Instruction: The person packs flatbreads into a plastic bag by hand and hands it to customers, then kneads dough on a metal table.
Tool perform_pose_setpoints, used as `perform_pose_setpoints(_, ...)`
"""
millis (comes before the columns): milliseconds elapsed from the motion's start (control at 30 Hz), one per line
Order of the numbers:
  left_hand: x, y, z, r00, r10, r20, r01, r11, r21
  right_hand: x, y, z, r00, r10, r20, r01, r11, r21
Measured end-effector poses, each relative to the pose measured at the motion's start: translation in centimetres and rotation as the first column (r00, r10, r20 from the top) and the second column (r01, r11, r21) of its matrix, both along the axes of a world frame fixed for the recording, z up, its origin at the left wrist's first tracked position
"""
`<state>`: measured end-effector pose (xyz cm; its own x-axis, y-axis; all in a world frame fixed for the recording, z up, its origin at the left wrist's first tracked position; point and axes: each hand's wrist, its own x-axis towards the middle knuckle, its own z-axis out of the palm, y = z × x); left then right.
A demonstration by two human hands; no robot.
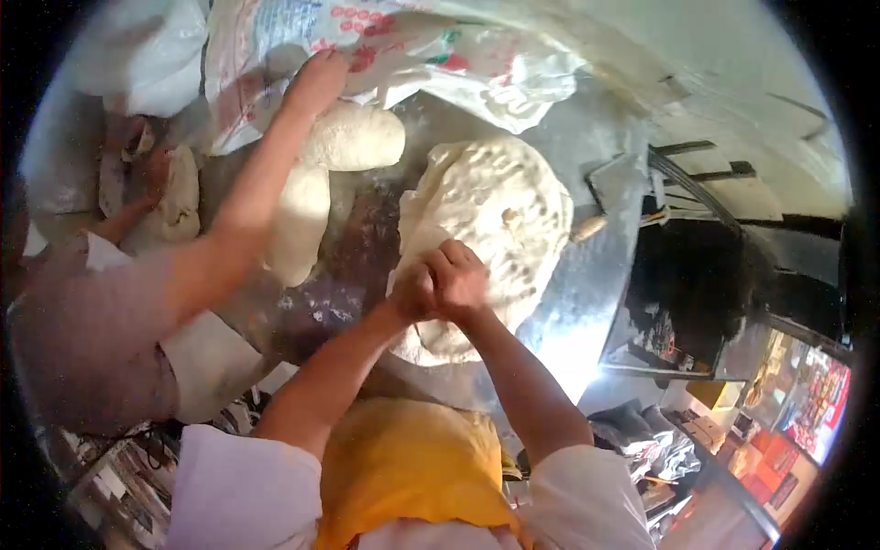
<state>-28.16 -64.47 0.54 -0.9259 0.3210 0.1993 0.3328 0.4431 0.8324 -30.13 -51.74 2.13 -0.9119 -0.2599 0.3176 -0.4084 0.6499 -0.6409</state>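
A wide, flat slab of pale dough (513, 215) lies on a metal work table, its top covered with dimples. Over its near left part, my left hand (414, 291) and my right hand (460, 280) are side by side and touching. Both have their fingers curled in, knuckles up. Whatever is under or inside the curled fingers is hidden. To the left of the slab rest two smooth dough lumps, one lying crosswise (357, 139) and one lengthwise (301, 220).
A co-worker's arm (247, 211) reaches in from the left, the hand on a printed plastic sheet (403, 46). Their other hand is by more dough pieces (181, 194). A small piece (588, 229) sits right of the slab. A dark opening (687, 275) lies beyond the table's right edge.
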Motion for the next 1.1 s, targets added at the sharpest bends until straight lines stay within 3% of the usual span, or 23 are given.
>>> perform_pose_setpoints(33, 0.0, 0.3, 1.8, 0.989, 0.000, 0.149, 0.013, 0.996, -0.084, 0.2, -0.1, 0.9, 0.992, -0.055, 0.114, 0.056, 0.998, -0.009)
perform_pose_setpoints(67, -1.1, 0.5, 2.0, 0.972, -0.100, 0.213, 0.137, 0.977, -0.166, -0.9, 0.6, 2.0, 0.995, -0.063, 0.082, 0.064, 0.998, -0.002)
perform_pose_setpoints(133, -4.5, 1.1, 1.9, 0.909, -0.288, 0.300, 0.377, 0.874, -0.305, -3.4, 2.0, 3.2, 0.930, -0.009, 0.367, 0.088, 0.976, -0.199)
perform_pose_setpoints(167, -6.9, 1.6, 1.6, 0.868, -0.376, 0.323, 0.481, 0.798, -0.363, -5.4, 2.8, 6.3, 0.943, -0.005, 0.333, 0.068, 0.982, -0.177)
perform_pose_setpoints(233, -11.1, 2.9, 1.5, 0.856, -0.376, 0.353, 0.504, 0.757, -0.416, -9.4, 3.1, 10.3, 0.955, -0.148, 0.257, 0.162, 0.986, -0.035)
perform_pose_setpoints(267, -13.2, 3.6, 1.5, 0.903, -0.389, 0.186, 0.431, 0.824, -0.369, -11.2, 3.1, 11.2, 0.946, -0.223, 0.234, 0.227, 0.974, 0.009)
perform_pose_setpoints(333, -15.1, 4.2, 0.5, 0.928, -0.372, 0.034, 0.364, 0.881, -0.301, -12.5, 3.9, 6.5, 0.942, -0.231, 0.245, 0.251, 0.966, -0.054)
perform_pose_setpoints(367, -14.3, 4.0, 3.1, 0.929, -0.224, 0.293, 0.322, 0.881, -0.347, -11.0, 4.0, 3.1, 0.964, -0.226, 0.137, 0.246, 0.958, -0.149)
perform_pose_setpoints(400, -15.0, 3.5, 0.0, 0.953, -0.220, 0.208, 0.270, 0.927, -0.259, -12.8, 4.5, -1.5, 0.972, -0.233, 0.033, 0.234, 0.942, -0.240)
perform_pose_setpoints(433, -15.7, 3.0, -3.0, 0.970, -0.211, 0.119, 0.229, 0.958, -0.170, -13.6, 4.5, -1.1, 0.980, -0.198, 0.006, 0.196, 0.964, -0.178)
perform_pose_setpoints(467, -14.0, 2.8, -4.0, 0.963, -0.210, 0.170, 0.238, 0.957, -0.165, -13.8, 4.6, -1.9, 0.983, -0.178, -0.049, 0.172, 0.980, -0.101)
perform_pose_setpoints(567, -17.2, 3.3, -4.6, 0.938, -0.239, 0.250, 0.302, 0.918, -0.258, -15.2, 4.3, -1.4, 0.983, -0.149, -0.103, 0.134, 0.981, -0.142)
perform_pose_setpoints(633, -15.5, 3.9, -3.9, 0.896, -0.272, 0.350, 0.383, 0.874, -0.300, -13.5, 4.5, -0.5, 0.985, -0.170, -0.012, 0.169, 0.983, -0.074)
perform_pose_setpoints(733, -16.2, 6.4, 0.5, 0.833, -0.363, 0.418, 0.521, 0.769, -0.371, -12.8, 6.2, 1.1, 0.902, -0.206, 0.379, 0.334, 0.891, -0.309)
perform_pose_setpoints(767, -15.1, 7.6, 2.9, 0.852, -0.357, 0.384, 0.443, 0.881, -0.164, -11.8, 8.1, 2.7, 0.874, -0.206, 0.440, 0.350, 0.895, -0.276)
perform_pose_setpoints(800, -14.1, 9.6, 1.7, 0.860, -0.379, 0.340, 0.442, 0.888, -0.127, -10.6, 10.0, 4.0, 0.846, -0.203, 0.493, 0.359, 0.901, -0.244)
perform_pose_setpoints(833, -13.1, 11.6, 0.4, 0.868, -0.400, 0.296, 0.442, 0.892, -0.091, -9.7, 10.7, 2.4, 0.853, -0.278, 0.441, 0.419, 0.870, -0.262)
perform_pose_setpoints(867, -13.0, 12.8, -1.0, 0.858, -0.427, 0.286, 0.482, 0.861, -0.160, -8.8, 11.5, 0.5, 0.847, -0.355, 0.396, 0.479, 0.832, -0.279)
perform_pose_setpoints(933, -14.4, 14.4, -3.5, 0.840, -0.471, 0.270, 0.539, 0.784, -0.309, -9.3, 14.1, -2.0, 0.947, -0.292, 0.137, 0.322, 0.882, -0.344)
perform_pose_setpoints(1000, -15.0, 14.3, -4.5, 0.780, -0.560, 0.278, 0.624, 0.728, -0.283, -10.1, 14.3, -1.8, 0.963, -0.255, 0.088, 0.270, 0.909, -0.319)
perform_pose_setpoints(1033, -15.8, 14.7, -4.3, 0.793, -0.557, 0.247, 0.609, 0.732, -0.305, -10.7, 14.4, -2.0, 0.968, -0.251, 0.010, 0.241, 0.917, -0.319)
perform_pose_setpoints(1067, -15.9, 14.9, -3.7, 0.870, -0.445, 0.213, 0.490, 0.829, -0.268, -10.9, 14.2, -1.8, 0.967, -0.245, -0.068, 0.212, 0.924, -0.319)
perform_pose_setpoints(1100, -14.7, 14.5, -2.8, 0.923, -0.322, 0.210, 0.365, 0.906, -0.216, -10.4, 13.9, -1.3, 0.967, -0.256, -0.007, 0.239, 0.911, -0.337)
